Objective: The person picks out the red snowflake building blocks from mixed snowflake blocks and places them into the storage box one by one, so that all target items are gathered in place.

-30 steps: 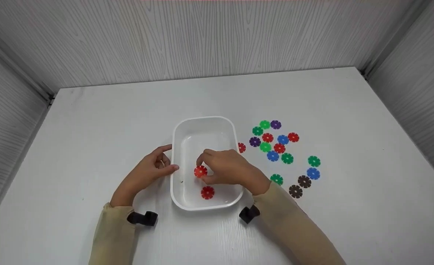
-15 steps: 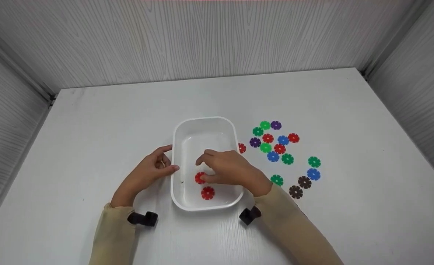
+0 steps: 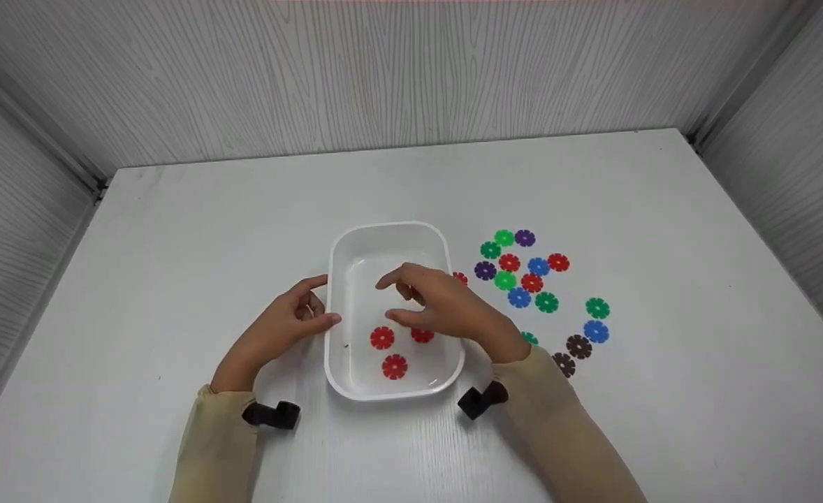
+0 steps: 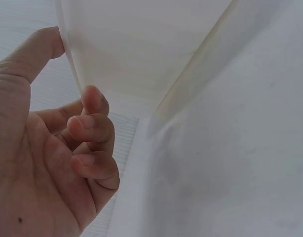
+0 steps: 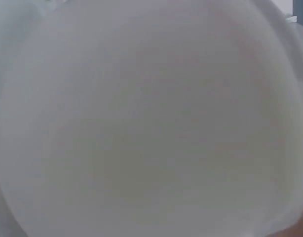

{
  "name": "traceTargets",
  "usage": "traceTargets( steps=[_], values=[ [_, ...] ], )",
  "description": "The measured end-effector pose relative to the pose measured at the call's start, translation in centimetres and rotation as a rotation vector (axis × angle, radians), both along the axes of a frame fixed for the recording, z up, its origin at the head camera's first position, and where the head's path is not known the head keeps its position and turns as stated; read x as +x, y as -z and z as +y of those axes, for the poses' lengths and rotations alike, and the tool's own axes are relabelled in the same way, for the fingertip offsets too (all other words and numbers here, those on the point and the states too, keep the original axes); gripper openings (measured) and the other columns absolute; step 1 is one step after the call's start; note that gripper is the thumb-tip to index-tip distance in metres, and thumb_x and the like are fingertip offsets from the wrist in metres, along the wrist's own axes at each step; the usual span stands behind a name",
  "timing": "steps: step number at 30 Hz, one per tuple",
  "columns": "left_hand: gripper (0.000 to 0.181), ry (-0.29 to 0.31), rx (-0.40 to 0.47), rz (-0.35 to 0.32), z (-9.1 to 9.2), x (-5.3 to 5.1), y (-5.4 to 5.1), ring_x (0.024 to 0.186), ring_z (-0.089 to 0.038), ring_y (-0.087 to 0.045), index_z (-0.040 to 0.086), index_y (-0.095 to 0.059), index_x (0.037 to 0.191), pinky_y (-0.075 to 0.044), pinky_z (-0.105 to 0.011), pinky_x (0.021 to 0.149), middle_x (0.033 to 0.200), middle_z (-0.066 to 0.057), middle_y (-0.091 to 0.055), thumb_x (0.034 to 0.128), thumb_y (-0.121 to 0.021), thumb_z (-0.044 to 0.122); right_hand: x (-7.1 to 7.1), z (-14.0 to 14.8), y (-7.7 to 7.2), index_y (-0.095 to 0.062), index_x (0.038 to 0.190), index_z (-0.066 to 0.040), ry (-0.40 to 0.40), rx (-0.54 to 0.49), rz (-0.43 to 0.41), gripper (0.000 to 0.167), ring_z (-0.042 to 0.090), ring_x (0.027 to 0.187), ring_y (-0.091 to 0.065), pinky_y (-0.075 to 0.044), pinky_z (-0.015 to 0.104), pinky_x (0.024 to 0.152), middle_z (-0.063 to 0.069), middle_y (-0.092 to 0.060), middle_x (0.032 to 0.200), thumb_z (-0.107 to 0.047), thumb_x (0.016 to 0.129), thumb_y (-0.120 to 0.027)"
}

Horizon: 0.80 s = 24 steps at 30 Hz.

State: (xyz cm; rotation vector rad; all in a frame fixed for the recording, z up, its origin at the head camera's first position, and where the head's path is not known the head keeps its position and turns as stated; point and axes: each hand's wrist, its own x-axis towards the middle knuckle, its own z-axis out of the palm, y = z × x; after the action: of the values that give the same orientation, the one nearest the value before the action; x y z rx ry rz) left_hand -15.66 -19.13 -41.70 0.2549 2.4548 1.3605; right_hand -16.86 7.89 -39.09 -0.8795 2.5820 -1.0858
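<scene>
a person in tan sleeves works over a white tray near the center of the frame. the left hand holds the tray's left rim, thumb resting over the edge and the other fingers bent against the outer wall. the right hand hovers above the tray's interior, its index finger and thumb apart. three red discs, notched around the edge, lie inside the tray toward its lower end, one of them partly covered by the right hand. another red disc shows just beside the tray's right rim. right of center, purple discs, green discs, blue discs and further red ones scatter across the white table, with two brown discs near the right forearm. black devices sit at both wrists. a wood-grain panel stands along the top of the frame. the right wrist view is mostly a blurred pale surface.
</scene>
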Motion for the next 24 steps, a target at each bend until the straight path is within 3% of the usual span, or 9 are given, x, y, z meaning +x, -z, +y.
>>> traceTargets(
  steps=[4, 9, 12, 16, 20, 24],
  values=[
    [0.069, -0.005, 0.006, -0.01, 0.0, 0.0, 0.1, 0.075, -0.012, -0.047, 0.009, -0.04, 0.145, -0.04, -0.023, 0.071, 0.092, -0.002, -0.052, 0.0871, -0.071, 0.031, -0.9, 1.4, 0.2, -0.059, 0.122, -0.011, 0.058, -0.149, 0.04, 0.035, 0.019, 0.075, -0.051, -0.048, 0.02, 0.069, 0.013, -0.057, 0.092, -0.019, 0.089, -0.069],
    [0.069, -0.01, 0.011, -0.018, 0.2, 0.0, 0.0, 0.075, -0.012, -0.046, 0.01, -0.04, 0.145, -0.039, -0.023, 0.07, 0.092, -0.003, -0.052, 0.087, -0.071, 0.03, -2.1, 3.1, 0.6, -0.061, 0.119, -0.009, 0.156, -0.237, 0.089, 0.032, 0.016, 0.072, -0.047, -0.044, 0.019, 0.064, 0.009, -0.055, 0.087, -0.017, 0.089, -0.068],
    [0.069, -0.014, 0.004, -0.015, 0.2, 0.0, -0.1, 0.076, -0.013, -0.046, 0.011, -0.04, 0.145, -0.039, -0.023, 0.069, 0.092, -0.003, -0.052, 0.0867, -0.071, 0.031, -2.8, 4.1, 0.8, -0.059, 0.121, -0.009, 0.268, -0.226, 0.069, 0.033, 0.018, 0.075, -0.048, -0.045, 0.022, 0.064, 0.009, -0.054, 0.09, -0.015, 0.089, -0.066],
    [0.068, -0.014, 0.007, -0.011, 0.2, -0.1, 0.0, 0.075, -0.013, -0.046, 0.011, -0.041, 0.144, -0.039, -0.023, 0.069, 0.092, -0.003, -0.052, 0.0864, -0.071, 0.032, -3.8, 5.8, 1.8, -0.056, 0.127, -0.013, 0.414, -0.156, -0.036, 0.038, 0.02, 0.082, -0.048, -0.047, 0.024, 0.067, 0.007, -0.052, 0.095, -0.015, 0.09, -0.064],
    [0.069, -0.016, 0.005, -0.02, 0.1, 0.0, 0.0, 0.076, -0.013, -0.047, 0.011, -0.04, 0.145, -0.04, -0.023, 0.07, 0.093, -0.003, -0.052, 0.0867, -0.071, 0.032, -4.4, 7.0, 2.8, -0.055, 0.13, -0.015, 0.447, -0.102, -0.126, 0.04, 0.02, 0.087, -0.047, -0.046, 0.026, 0.07, 0.006, -0.049, 0.098, -0.018, 0.092, -0.063],
    [0.069, -0.018, 0.005, -0.026, 0.2, 0.1, -0.1, 0.077, -0.013, -0.047, 0.011, -0.04, 0.145, -0.039, -0.023, 0.071, 0.093, -0.002, -0.052, 0.0867, -0.071, 0.032, -4.7, 7.7, 3.2, -0.054, 0.131, -0.017, 0.446, -0.091, -0.163, 0.041, 0.022, 0.09, -0.047, -0.047, 0.028, 0.072, 0.007, -0.049, 0.1, -0.022, 0.091, -0.064]
  ],
)
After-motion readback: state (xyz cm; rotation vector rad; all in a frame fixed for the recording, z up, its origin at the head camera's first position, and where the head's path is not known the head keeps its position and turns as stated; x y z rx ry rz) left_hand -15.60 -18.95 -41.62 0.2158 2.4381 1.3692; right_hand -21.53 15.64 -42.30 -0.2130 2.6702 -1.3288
